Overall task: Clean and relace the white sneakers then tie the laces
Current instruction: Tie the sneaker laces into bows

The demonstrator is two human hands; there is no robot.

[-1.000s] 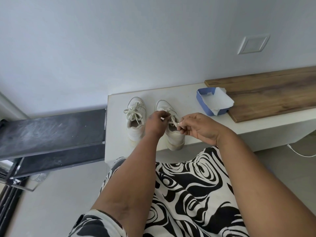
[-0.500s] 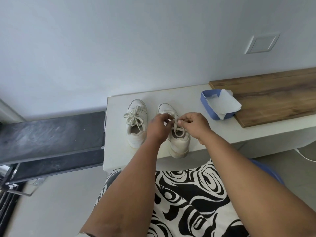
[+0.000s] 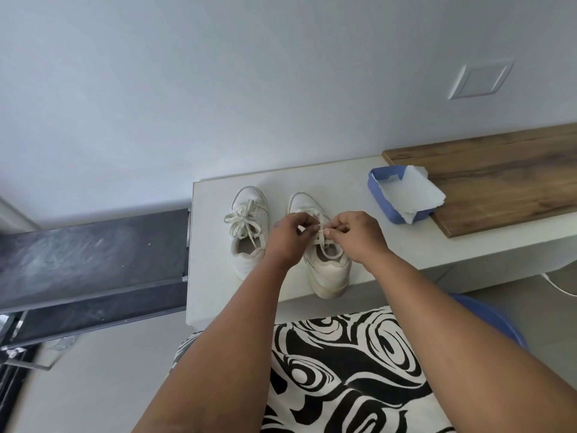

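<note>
White desk [image 3: 215, 295] runs along a pale wall, with two sneakers side by side at frame centre, toes to the wall. Left sneaker [image 3: 248, 232] is off-white, its cream laces already in a floppy bow. Right sneaker [image 3: 327, 270] looks scuffed at the heel, which overhangs the desk edge. Over it, left hand [image 3: 288, 239] and right hand [image 3: 356, 235] meet, fingers curled, each pinching the lace [image 3: 318, 229]. Right of them sits a blue tray [image 3: 379, 201] holding paper.

You will find no readable text, brand, number or sign here. The sneakers [image 3: 324, 260] on the counter [image 3: 343, 179] show no legible mark.
</note>
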